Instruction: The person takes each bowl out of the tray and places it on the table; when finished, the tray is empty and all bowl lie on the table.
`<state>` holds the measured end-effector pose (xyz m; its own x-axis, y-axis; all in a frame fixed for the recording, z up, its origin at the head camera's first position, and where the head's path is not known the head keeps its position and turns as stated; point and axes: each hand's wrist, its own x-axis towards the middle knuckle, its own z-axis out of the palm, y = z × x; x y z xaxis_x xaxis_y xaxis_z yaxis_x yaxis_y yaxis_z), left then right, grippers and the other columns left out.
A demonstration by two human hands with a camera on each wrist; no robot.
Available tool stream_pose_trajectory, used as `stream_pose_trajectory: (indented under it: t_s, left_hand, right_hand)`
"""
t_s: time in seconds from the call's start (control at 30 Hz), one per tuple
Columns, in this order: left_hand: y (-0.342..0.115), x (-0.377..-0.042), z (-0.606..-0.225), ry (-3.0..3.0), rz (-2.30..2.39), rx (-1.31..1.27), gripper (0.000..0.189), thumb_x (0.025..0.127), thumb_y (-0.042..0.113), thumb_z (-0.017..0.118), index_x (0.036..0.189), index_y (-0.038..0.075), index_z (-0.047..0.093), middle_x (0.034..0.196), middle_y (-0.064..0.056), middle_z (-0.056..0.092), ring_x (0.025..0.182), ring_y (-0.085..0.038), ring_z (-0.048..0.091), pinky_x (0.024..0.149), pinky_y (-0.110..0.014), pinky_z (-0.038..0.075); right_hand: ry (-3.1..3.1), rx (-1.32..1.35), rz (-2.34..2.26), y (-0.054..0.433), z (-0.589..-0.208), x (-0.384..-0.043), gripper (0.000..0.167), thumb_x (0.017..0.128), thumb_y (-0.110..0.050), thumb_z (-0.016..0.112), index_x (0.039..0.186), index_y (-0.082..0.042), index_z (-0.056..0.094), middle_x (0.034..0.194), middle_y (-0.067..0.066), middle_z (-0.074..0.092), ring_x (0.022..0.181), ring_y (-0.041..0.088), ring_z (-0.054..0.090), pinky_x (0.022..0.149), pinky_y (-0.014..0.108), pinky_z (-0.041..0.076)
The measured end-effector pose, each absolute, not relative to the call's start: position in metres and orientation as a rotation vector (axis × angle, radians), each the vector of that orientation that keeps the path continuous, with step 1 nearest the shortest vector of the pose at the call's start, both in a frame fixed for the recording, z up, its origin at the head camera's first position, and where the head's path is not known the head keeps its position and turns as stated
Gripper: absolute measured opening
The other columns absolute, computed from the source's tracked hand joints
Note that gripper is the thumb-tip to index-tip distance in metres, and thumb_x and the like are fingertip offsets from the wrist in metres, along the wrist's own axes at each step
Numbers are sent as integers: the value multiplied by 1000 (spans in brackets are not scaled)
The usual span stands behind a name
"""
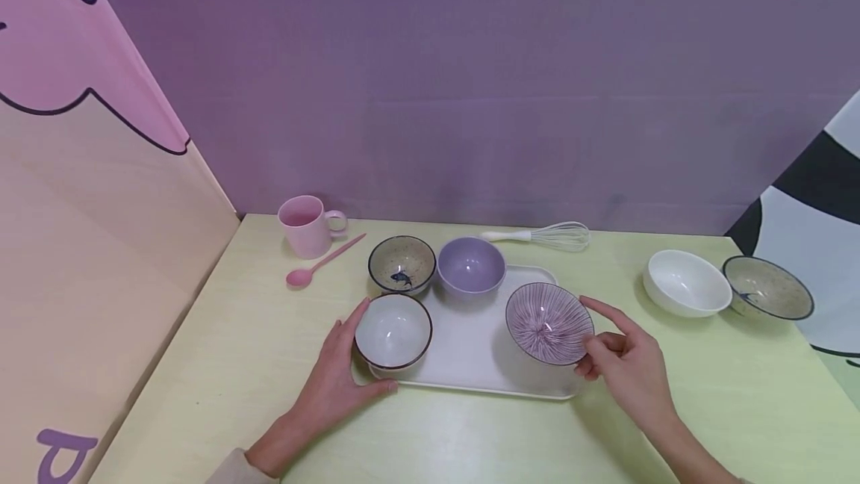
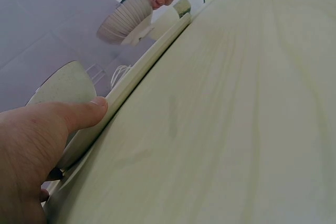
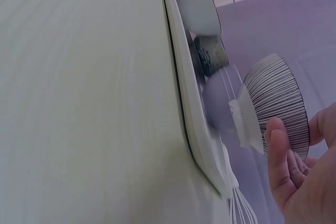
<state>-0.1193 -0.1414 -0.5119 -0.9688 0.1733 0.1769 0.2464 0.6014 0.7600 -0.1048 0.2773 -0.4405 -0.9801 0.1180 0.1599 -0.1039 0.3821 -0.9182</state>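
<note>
On my feed the left hand (image 1: pixel 331 381) is spread, fingers along the white bowl (image 1: pixel 392 331), thumb by the near edge of the tray (image 1: pixel 463 361); I can't tell how hard it presses. Just beyond those fingertips sits the fish bowl (image 1: pixel 402 261), then the purple bowl (image 1: pixel 472 267). Above the tray's right part hangs the striped bowl (image 1: pixel 547 323), pinched on its right side by my right hand (image 1: pixel 628 364). That one-sided pinch could slip and drop it; drifting left, it might knock the purple bowl.

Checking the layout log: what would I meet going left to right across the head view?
Pink mug, brown-rimmed white bowl, purple bowl, striped bowl, right hand, plain white bowl, speckled bowl at the far right.
</note>
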Motion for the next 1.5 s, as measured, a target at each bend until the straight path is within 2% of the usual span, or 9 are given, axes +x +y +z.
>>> stream_pose_trajectory:
  t_s: [0.27, 0.6, 0.83, 1.13, 1.37, 1.5]
  left_hand:
    - [-142, -119, -512, -2703, -1311, -380, 129, 74, 34, 105, 177, 28, 27, 175, -13, 43, 160, -63, 26, 124, -80, 32]
    - [-143, -118, -512, -2738, -1349, -340, 132, 74, 34, 105, 178, 32, 24, 178, -10, 39, 164, -60, 19, 126, -81, 28]
    - [-143, -119, -513, -2746, -1342, -341, 133, 74, 37, 105, 178, 33, 23, 178, -11, 39, 163, -61, 19, 125, -81, 28]
    - [-142, -119, -513, -2743, -1348, -336, 133, 73, 34, 106, 178, 34, 24, 177, -11, 40, 163, -61, 20, 126, -80, 28]
    - [-141, -119, -511, -2750, -1366, -331, 133, 73, 33, 106, 178, 34, 24, 178, -10, 39, 164, -59, 18, 127, -80, 27]
    - [-141, -119, -510, -2752, -1373, -328, 133, 73, 33, 106, 178, 34, 23, 178, -9, 38, 165, -59, 17, 127, -79, 27]
  right_hand:
    - [-2426, -85, 1570, 307, -447, -111, 53, 103, 10, 59, 155, -3, 61, 71, 2, 77, 55, 17, 73, 54, 26, 64]
    - [-2334, -229, 1654, 333, -458, -122, 55, 103, 9, 59, 154, -8, 64, 71, -3, 79, 52, 13, 73, 53, 26, 64]
    - [-2336, -313, 1629, 340, -461, -129, 54, 103, 7, 58, 157, -1, 59, 68, -5, 77, 52, 11, 73, 52, 27, 64]
    - [-2239, -419, 1729, 351, -469, -140, 54, 105, 4, 56, 157, -9, 62, 68, -5, 77, 54, 9, 74, 54, 25, 64]
    - [-2168, -458, 1750, 355, -472, -147, 51, 105, 3, 57, 156, -2, 62, 69, -7, 77, 54, 8, 74, 54, 24, 64]
    - [-2156, -486, 1751, 357, -473, -151, 51, 106, 2, 57, 157, -1, 61, 68, -8, 77, 54, 8, 73, 53, 23, 63]
